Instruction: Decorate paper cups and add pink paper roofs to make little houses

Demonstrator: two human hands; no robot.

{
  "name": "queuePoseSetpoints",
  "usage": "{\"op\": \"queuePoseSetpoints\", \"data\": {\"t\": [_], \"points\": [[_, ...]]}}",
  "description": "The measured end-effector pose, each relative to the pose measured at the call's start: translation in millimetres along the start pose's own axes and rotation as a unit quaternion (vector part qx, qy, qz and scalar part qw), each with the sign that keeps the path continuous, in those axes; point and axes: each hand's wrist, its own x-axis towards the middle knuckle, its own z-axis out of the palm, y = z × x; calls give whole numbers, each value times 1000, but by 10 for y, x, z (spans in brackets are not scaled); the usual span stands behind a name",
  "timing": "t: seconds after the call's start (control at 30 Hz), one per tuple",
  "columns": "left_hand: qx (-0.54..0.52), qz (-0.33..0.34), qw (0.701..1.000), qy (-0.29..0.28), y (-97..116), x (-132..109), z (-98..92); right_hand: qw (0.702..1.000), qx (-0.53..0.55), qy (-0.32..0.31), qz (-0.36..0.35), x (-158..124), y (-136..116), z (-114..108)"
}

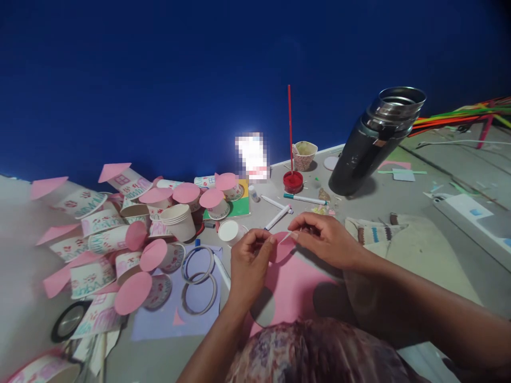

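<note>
My left hand (249,266) and my right hand (325,239) meet over a pink paper sheet (297,290) with round holes cut out of it. Both pinch a small pink paper circle (282,246) between their fingertips. My right hand's fingers also hold a thin pale strip or stick against the circle; I cannot make out what it is. A white marker (277,217) lies just beyond the hands.
A heap of decorated paper cups with pink cone lids (120,250) fills the left. Tape rings (198,276) lie on a lilac sheet. A dark steel flask (371,143), a red pot with a red stick (293,181), a teal-capped marker (305,199) and a folded cloth (403,244) stand around.
</note>
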Motion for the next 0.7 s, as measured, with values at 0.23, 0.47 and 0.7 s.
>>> {"op": "queuePoseSetpoints", "data": {"t": [0.23, 0.47, 0.7], "points": [[-141, -74, 986, 54, -160, 25, 5, 991, 91, -45, 87, 15, 141, 64], [-142, -56, 988, 23, -182, -8, 2, 985, 122, -23, 118, 28, 208, 142], [-51, -36, 998, -20, -97, -5, 8, 997, 56, -3, 55, -51, 129, 164]]}}
